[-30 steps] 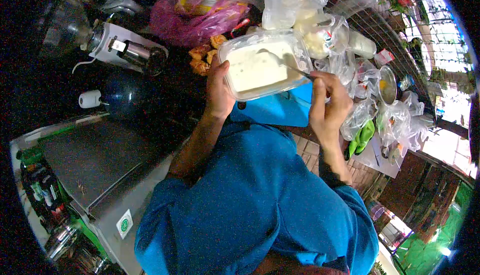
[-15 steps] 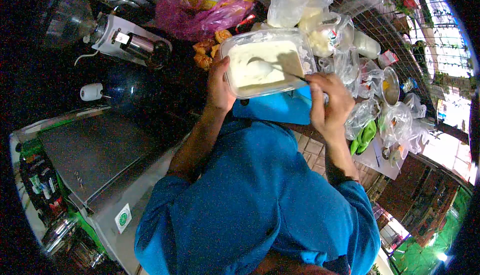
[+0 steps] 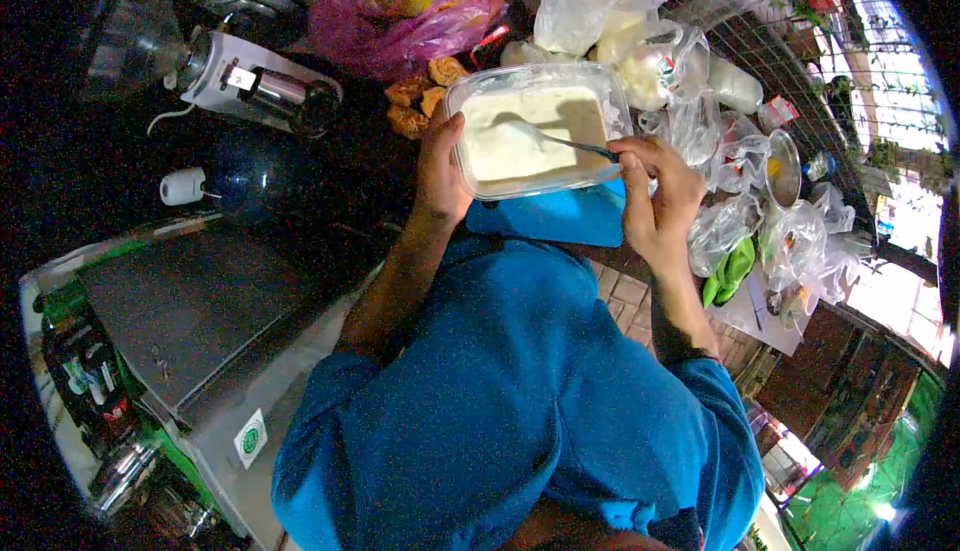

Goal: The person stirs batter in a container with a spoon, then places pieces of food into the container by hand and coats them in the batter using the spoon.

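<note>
In the head view, my left hand [image 3: 441, 176] is closed on the left side of a clear rectangular plastic container [image 3: 617, 114]. A creamy off-white mixture [image 3: 515, 163] with a smooth surface fills much of it. My right hand [image 3: 664, 196] grips a metal spoon [image 3: 574, 144] by the end of its handle, near the container's right edge. The spoon reaches left over the mixture; its head is at the surface, and I cannot tell how deep it sits. Just below the container, a blue flat-sided object [image 3: 560, 219] partly shows.
Golden-brown food pieces [image 3: 407, 106] lie left of the container, below a pink plastic bag [image 3: 400, 26]. Several clear plastic bags [image 3: 690, 126] crowd the right side near a metal bowl [image 3: 783, 171]. A grey-and-silver appliance [image 3: 262, 83] stands at the upper left. Green chillies or pods [image 3: 730, 273] lie at the right.
The spoon's handle has changed angle and shows more plainly over the mixture, with its head less visible. My right hand has shifted slightly. The container stays in my left hand, almost unmoved.
</note>
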`<state>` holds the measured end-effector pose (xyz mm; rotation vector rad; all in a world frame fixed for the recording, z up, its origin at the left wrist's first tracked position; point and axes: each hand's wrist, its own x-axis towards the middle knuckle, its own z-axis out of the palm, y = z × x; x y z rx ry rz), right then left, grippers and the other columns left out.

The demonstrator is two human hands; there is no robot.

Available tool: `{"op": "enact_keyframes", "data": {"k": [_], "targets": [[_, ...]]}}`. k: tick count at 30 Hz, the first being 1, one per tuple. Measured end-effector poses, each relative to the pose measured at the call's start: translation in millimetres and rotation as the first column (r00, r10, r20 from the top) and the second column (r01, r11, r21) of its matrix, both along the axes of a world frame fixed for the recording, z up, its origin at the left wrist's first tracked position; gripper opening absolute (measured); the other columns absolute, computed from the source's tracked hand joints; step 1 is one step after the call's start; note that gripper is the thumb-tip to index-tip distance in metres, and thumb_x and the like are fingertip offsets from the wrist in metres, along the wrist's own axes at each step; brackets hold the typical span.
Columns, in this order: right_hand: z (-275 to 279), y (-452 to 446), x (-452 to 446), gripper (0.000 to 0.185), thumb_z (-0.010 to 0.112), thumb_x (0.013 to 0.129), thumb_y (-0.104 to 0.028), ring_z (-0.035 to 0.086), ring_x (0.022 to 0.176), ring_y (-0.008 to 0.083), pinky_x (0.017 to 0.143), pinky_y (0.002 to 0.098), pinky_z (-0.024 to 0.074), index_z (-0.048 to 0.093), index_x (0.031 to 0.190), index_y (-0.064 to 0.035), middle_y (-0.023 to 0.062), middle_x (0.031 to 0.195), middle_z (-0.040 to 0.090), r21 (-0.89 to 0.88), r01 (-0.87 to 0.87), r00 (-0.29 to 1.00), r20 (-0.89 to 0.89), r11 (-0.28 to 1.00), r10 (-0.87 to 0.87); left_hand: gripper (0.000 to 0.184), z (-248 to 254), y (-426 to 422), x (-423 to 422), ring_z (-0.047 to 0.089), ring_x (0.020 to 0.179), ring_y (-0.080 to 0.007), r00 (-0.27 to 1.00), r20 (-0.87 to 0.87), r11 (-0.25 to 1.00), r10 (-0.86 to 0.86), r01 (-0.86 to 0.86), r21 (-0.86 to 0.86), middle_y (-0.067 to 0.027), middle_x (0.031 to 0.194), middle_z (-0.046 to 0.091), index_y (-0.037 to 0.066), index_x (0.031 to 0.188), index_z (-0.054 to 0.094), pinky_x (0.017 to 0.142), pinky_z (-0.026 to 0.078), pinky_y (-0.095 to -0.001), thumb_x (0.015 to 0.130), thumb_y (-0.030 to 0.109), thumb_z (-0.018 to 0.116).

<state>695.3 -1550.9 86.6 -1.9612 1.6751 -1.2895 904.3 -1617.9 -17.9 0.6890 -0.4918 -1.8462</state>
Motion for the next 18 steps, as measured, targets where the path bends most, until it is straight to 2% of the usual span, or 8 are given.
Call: {"op": "enact_keyframes", "data": {"k": [3,5,6,9,11,14,17,18], "targets": [[6.2,4.5,2.2,0.011,0.054,0.087,-0.003,0.063,0.068,0.0186,0.063,0.0284,0.0479,0.064,0.091,0.0014,0.0144,0.084,0.067,-0.051,0.008,1.000,-0.017,0.999,-0.008,0.052,-1.3,-1.3,-0.1,0.052,0.117,-0.0272,1.000,0.002,1.000,0.010,-0.010,0.027,-0.0127,0.126,0.053,0.006,0.135,0.038,0.100,0.042,-0.0424,0.087,0.026,0.048],[7.9,9.6,2.8,0.010,0.055,0.086,-0.002,0.063,0.069,0.0199,0.064,0.0298,0.0486,0.064,0.090,0.0014,0.0152,0.084,0.067,0.005,-0.010,0.993,0.120,1.000,0.009,0.052,-0.3,-1.3,-1.5,0.053,0.117,-0.0275,0.999,0.023,0.999,0.029,-0.030,0.041,-0.0128,0.126,0.053,0.006,0.134,0.038,0.100,0.043,-0.0428,0.087,0.026,0.048],[4.7,6.4,3.2,0.008,0.055,0.085,-0.001,0.064,0.069,0.0228,0.064,0.0312,0.0492,0.062,0.088,0.0016,0.0161,0.083,0.067,-0.093,-0.063,0.998,0.006,0.994,0.064,0.052,-0.2,-2.2,-2.2,0.052,0.117,-0.0278,1.000,0.007,0.999,0.029,-0.030,0.033,-0.0131,0.126,0.053,0.006,0.134,0.038,0.100,0.042,-0.0432,0.088,0.026,0.048],[2.9,7.0,4.8,0.008,0.055,0.084,0.000,0.064,0.070,0.0255,0.065,0.0320,0.0494,0.062,0.086,0.0017,0.0166,0.081,0.066,-0.092,-0.055,0.988,-0.148,0.994,0.041,0.051,7.5,-4.0,-3.2,0.052,0.118,-0.0284,1.000,-0.027,1.000,0.008,-0.008,-0.014,-0.0137,0.127,0.053,0.006,0.134,0.038,0.101,0.042,-0.0440,0.088,0.026,0.048],[4.6,6.0,0.0,0.008,0.055,0.084,0.000,0.064,0.070,0.0265,0.066,0.0324,0.0494,0.062,0.087,0.0020,0.0169,0.081,0.066,-0.121,-0.037,0.984,-0.179,0.992,0.015,0.051,6.2,-4.3,-2.1,0.051,0.119,-0.0287,0.999,-0.043,0.998,-0.009,0.007,-0.055,-0.0140,0.128,0.052,0.006,0.134,0.038,0.101,0.041,-0.0444,0.088,0.027,0.048],[5.8,4.1,-5.2,0.008,0.055,0.084,0.000,0.063,0.070,0.0262,0.065,0.0326,0.0487,0.063,0.087,0.0008,0.0154,0.081,0.066,-0.266,0.153,0.954,-0.210,0.952,-0.212,0.052,-2.3,-2.9,-0.1,0.050,0.120,-0.0287,0.998,-0.053,0.999,0.015,-0.012,0.039,-0.0145,0.128,0.052,0.005,0.134,0.038,0.102,0.040,-0.0441,0.088,0.027,0.048],[-3.1,0.3,-9.0,0.010,0.054,0.084,0.000,0.062,0.069,0.0254,0.064,0.0320,0.0483,0.064,0.087,-0.0002,0.0141,0.080,0.065,-0.304,0.203,0.894,-0.330,0.931,-0.303,0.052,0.9,-1.5,-1.2,0.049,0.121,-0.0285,1.000,-0.030,1.000,-0.001,0.001,0.007,-0.0145,0.129,0.052,0.004,0.134,0.039,0.102,0.039,-0.0425,0.088,0.027,0.048],[-10.2,-0.9,-9.2,0.009,0.055,0.085,-0.001,0.062,0.068,0.0214,0.062,0.0298,0.0470,0.064,0.087,-0.0007,0.0133,0.079,0.065,-0.313,0.217,0.904,-0.292,0.924,-0.311,0.052,-1.0,-0.9,-3.4,0.049,0.121,-0.0282,0.999,-0.025,1.000,0.023,-0.024,-0.005,-0.0141,0.129,0.051,0.004,0.133,0.039,0.103,0.039,-0.0417,0.088,0.028,0.048]]}}
